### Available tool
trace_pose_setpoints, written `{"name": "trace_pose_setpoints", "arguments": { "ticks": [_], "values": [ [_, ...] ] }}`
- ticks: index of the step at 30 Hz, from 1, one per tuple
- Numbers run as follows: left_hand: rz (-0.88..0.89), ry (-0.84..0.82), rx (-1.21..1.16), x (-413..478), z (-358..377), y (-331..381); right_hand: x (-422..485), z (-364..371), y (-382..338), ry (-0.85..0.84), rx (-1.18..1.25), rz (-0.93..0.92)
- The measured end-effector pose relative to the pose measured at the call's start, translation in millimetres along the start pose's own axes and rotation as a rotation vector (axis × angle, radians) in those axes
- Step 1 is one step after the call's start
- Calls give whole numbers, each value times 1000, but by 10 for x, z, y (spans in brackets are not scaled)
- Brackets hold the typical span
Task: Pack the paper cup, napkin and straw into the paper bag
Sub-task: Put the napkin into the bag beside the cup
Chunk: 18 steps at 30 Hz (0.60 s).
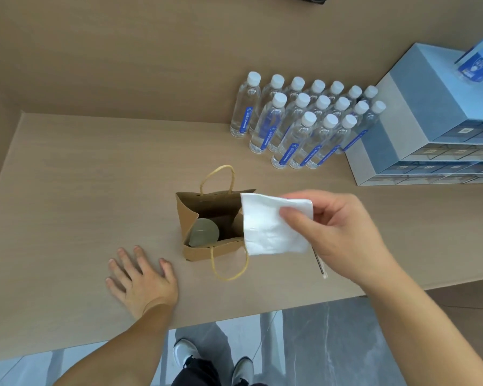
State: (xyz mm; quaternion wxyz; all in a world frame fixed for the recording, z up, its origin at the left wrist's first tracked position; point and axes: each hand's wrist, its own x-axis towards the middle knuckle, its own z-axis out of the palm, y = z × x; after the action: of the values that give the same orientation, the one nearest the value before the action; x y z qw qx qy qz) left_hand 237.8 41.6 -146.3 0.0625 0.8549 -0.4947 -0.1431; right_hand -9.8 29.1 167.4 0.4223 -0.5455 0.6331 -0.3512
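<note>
Right hand (343, 235): raised above the table, thumb and fingers pinching the white napkin (271, 224) beside the bag's mouth
Left hand (140, 277): flat on the table (67, 190), fingers spread, holding nothing
Paper bag (204, 247): upright, open, paper cup (204, 232) inside
Straw (319, 263): on the table, partly under the right hand
Water bottles (304, 121): grouped at the far side

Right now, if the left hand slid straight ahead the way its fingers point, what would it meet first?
Nothing nearby: the left hand lies flat on the table, fingers pointing away and slightly left, so it likely passes left of the paper bag; only bare tabletop shows ahead.
</note>
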Motion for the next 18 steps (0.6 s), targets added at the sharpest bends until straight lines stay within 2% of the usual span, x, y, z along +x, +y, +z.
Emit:
{"name": "trace_pose_setpoints", "arguments": {
  "ticks": [4,7,12,18],
  "values": [
    [-4,-8,9,-9,-38,21,85,215,-367,60,-357,-200],
    [8,-8,21,-8,-38,3,203,406,-403,-39,-618,-206],
    [-3,-23,13,-4,-58,24,407,694,-325,-266,-922,-64],
    [-1,-32,17,-18,-103,31,665,1027,-157,-389,-1059,80]
  ]
}}
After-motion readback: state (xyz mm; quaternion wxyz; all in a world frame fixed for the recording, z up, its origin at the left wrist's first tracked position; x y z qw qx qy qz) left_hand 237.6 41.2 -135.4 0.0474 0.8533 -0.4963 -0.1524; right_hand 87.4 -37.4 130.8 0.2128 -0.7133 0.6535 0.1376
